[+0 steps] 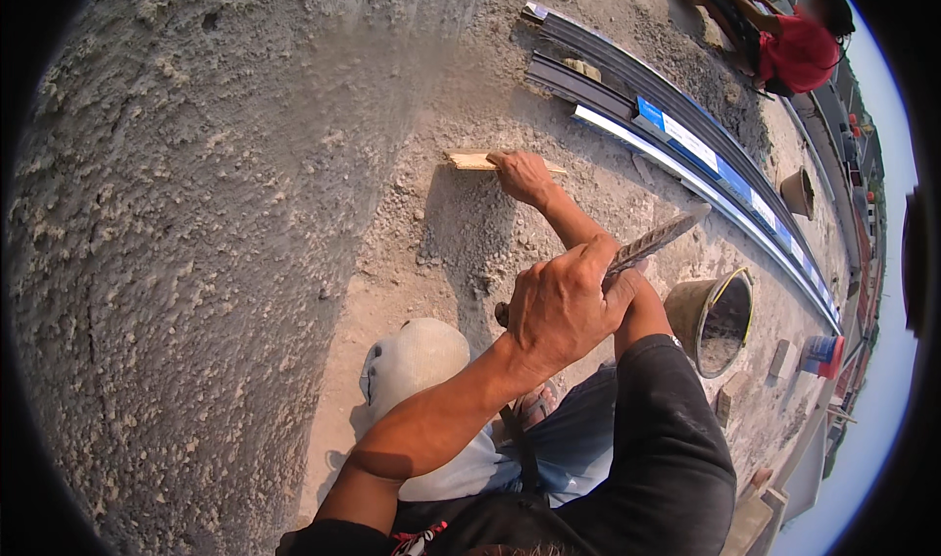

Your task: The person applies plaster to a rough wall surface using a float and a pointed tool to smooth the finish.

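My left hand (pixel 564 296) is closed round a long, mottled grey-brown blade-like tool (pixel 659 239), whose exact kind I cannot make out. The tool slants up to the right, and its dark other end (pixel 502 314) pokes out below the fist. Farther ahead, my right hand (pixel 524 177) grips a short, pale wooden slat (pixel 472 161) above the gravelly ground. The slat casts a shadow below it. My left wrist and fist pass in front of my right forearm and hide part of it.
A rough plastered wall (pixel 196 262) rises on the left. Long metal channels (pixel 608 91) with blue labels lie at the far right. A mortar-stained bucket (pixel 691 316), a blue-red pail (pixel 821 355) and another bucket (pixel 797 193) stand rightward. A person in red (pixel 799 51) crouches beyond.
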`<state>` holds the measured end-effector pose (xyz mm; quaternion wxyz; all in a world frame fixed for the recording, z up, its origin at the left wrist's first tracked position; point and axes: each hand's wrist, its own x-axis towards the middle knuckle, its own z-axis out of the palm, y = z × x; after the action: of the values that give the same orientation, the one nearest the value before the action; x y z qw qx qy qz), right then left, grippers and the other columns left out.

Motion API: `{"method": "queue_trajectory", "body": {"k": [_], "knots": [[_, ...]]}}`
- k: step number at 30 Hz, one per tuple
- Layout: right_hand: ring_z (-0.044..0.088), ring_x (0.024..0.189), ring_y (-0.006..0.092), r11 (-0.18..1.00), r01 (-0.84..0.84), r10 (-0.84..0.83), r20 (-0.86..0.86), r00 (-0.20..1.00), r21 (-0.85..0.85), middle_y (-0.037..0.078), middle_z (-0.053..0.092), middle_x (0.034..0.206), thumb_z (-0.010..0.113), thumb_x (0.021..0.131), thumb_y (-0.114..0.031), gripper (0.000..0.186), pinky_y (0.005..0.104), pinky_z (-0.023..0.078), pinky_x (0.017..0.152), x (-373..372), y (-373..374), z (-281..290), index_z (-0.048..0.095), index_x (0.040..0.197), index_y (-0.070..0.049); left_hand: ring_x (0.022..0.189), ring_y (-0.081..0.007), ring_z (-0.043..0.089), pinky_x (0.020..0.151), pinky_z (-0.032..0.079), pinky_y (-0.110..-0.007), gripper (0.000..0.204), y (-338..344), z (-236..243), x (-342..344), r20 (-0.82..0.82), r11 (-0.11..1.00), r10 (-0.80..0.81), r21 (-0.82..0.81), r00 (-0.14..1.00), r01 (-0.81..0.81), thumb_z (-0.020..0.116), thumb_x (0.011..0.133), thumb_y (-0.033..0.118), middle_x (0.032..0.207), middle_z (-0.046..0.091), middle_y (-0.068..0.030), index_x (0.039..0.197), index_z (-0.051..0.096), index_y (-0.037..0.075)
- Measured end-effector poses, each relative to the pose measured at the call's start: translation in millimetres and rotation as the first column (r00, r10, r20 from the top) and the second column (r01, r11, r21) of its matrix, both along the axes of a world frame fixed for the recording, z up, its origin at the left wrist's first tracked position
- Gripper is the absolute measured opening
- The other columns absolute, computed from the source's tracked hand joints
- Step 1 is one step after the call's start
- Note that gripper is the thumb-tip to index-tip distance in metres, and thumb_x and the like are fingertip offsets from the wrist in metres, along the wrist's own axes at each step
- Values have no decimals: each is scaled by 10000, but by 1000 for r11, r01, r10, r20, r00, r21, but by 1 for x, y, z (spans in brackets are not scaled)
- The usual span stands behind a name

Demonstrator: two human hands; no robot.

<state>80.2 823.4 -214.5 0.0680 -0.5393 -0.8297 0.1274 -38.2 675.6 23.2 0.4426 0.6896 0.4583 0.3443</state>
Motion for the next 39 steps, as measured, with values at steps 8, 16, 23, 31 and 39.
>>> {"method": "queue_trajectory", "body": {"k": [8,16,23,31,39], "knots": [[620,660,350,935,-321,322,-23,947,-152,173,588,692,513,835,-90,56,445,485,571,11,-64,-18,528,860,-41,641,-376,636,560,489,-445,260,5,-10,-12,-63,1000,18,17,998,-17,638,869,295,695,631,-170,881,596,40],[650,732,338,996,-48,54,94,994,-72,174,639,795,504,807,-73,108,432,509,629,49,-10,-28,599,854,-59,631,-381,628,551,473,-459,273,-7,4,24,-44,991,-129,-36,991,128,642,866,306,676,616,-173,819,573,46],[631,714,351,946,-34,63,82,995,-323,153,634,760,530,832,-110,239,432,501,621,95,-93,9,621,1053,-117,633,-390,618,545,463,-459,249,-5,2,1,-128,993,-115,-14,985,114,666,849,268,671,613,-175,807,573,40],[634,816,368,948,314,-318,162,934,46,167,653,863,519,801,-109,167,459,502,689,185,-4,-29,644,912,-97,509,-89,436,473,366,-296,350,-13,12,9,56,974,-26,-221,998,38,624,916,310,537,482,-19,752,537,13],[649,882,327,921,170,-107,192,976,-350,160,674,959,571,799,-68,260,420,520,744,198,-168,-1,625,1053,-82,477,-16,311,424,250,-207,310,7,10,-27,265,888,292,-433,919,-158,567,950,330,545,387,70,764,530,84]]}}
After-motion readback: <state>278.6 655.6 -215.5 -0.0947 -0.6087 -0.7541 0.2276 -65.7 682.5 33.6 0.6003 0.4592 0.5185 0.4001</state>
